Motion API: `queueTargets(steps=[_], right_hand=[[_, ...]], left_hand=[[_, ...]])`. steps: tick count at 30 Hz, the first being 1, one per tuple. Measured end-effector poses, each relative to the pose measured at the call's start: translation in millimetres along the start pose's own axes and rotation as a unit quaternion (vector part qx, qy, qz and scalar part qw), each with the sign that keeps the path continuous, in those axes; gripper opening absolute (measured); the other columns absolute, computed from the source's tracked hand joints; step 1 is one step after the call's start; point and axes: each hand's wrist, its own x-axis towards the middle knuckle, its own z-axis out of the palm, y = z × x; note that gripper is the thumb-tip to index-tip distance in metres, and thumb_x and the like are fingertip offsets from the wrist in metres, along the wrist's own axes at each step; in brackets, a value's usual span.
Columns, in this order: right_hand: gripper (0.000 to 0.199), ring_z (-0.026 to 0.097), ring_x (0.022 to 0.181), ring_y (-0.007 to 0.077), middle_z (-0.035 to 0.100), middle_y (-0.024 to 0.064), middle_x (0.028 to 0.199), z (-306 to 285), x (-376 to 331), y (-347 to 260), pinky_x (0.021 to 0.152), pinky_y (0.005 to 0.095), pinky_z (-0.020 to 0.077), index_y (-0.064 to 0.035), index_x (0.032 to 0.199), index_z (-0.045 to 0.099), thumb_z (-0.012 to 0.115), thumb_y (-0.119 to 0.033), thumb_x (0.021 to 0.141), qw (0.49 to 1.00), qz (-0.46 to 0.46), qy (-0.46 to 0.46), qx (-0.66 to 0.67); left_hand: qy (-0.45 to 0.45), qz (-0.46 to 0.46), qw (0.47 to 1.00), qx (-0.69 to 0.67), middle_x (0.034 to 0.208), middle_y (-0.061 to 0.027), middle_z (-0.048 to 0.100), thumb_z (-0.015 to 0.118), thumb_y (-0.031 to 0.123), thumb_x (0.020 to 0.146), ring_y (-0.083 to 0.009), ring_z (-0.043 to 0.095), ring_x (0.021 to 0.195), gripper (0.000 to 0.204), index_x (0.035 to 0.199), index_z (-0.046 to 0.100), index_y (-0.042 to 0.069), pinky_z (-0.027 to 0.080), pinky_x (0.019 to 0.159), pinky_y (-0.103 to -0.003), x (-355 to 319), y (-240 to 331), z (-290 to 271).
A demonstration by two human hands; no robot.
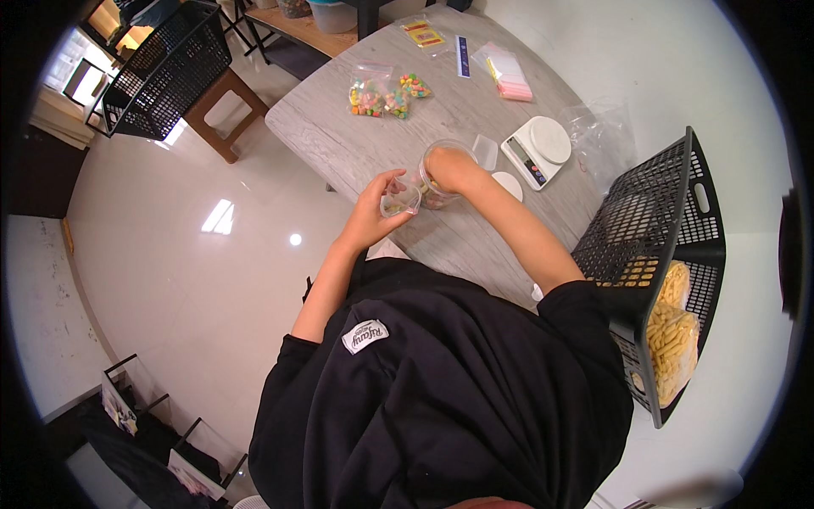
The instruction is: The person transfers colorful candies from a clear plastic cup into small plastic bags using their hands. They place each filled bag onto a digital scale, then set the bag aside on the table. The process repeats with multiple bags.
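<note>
had a round clear jar [436,201] close to the near edge of the gray table [331,140], with little colored bits [432,186] inside. had the right hand [450,170] down in the jar, past the rim. could not tell how far apart the right fingers were spread, or with what in them. held a small clear cup [402,202] in the left hand [371,210], just beside the jar, with thumb and fingers bent round it and spread just as wide as the cup.

could have tipped the jar by pushing too hard on the rim with the right wrist. could have dropped bits on the table or the floor [220,288] by grabbing too many, or by missing the small cup. could have squashed the cup by squeezing too hard, or lost it by holding too loosely.

saw a flat white round thing [509,184], maybe a lid, partly behind the right arm, and a white scale [532,161] farther right. could have bumped either by swinging that arm wide. farther off, saw bags of colored candy [370,97] and a stack of pink-edged clear bags [510,78]. off to the right, saw a black basket [627,220] with bags of yellow snacks [672,343].
</note>
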Motion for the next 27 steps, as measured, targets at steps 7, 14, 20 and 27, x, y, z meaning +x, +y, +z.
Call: queueTargets(steps=[7, 14, 20, 27], right_hand=[[0.024, 0.065, 0.08, 0.0275, 0.066, 0.0098, 0.088, 1, -1, -2, 0.065, 0.038, 0.052, -0.0187, 0.093, 0.068, 0.065, -0.012, 0.07, 0.999, 0.006, 0.018, -0.029], [0.021, 0.066, 0.081, 0.0264, 0.067, 0.0096, 0.088, -5, 2, -8, 0.066, 0.0385, 0.0518, -0.0189, 0.092, 0.068, 0.064, -0.013, 0.072, 0.999, 0.011, -0.013, -0.048], [0.023, 0.064, 0.087, 0.027, 0.066, 0.0116, 0.092, -4, 2, -3, 0.071, 0.0378, 0.0511, -0.0165, 0.092, 0.069, 0.065, -0.013, 0.07, 0.999, 0.015, -0.015, -0.024], [0.022, 0.058, 0.069, 0.0231, 0.062, 0.0118, 0.076, -43, -39, 9, 0.061, 0.0339, 0.0461, -0.0034, 0.086, 0.065, 0.063, -0.013, 0.066, 0.974, -0.069, 0.084, 0.197]], left_hand=[[0.0, 0.0, 1.0, 0.002, 0.105, -0.011, 0.057, 0.076, 0.019, 0.07, -0.0224, 0.056, 0.1, 0.064, 0.125, 0.045, 0.006, 0.043, 0.088, -0.035, 0, 0, 0], [-0.004, -0.009, 1.0, 0.007, 0.105, -0.0105, 0.057, 0.076, 0.02, 0.07, -0.0221, 0.056, 0.101, 0.064, 0.125, 0.046, 0.006, 0.043, 0.087, -0.035, 0, 1, -1], [0.0, -0.005, 1.0, 0.003, 0.106, -0.0098, 0.057, 0.076, 0.021, 0.07, -0.0214, 0.056, 0.1, 0.064, 0.125, 0.046, 0.006, 0.042, 0.086, -0.034, -1, 2, -1], [0.008, 0.011, 1.0, -0.003, 0.106, -0.0097, 0.057, 0.076, 0.02, 0.07, -0.0215, 0.056, 0.099, 0.064, 0.124, 0.046, 0.006, 0.043, 0.087, -0.035, -1, 8, -1]])
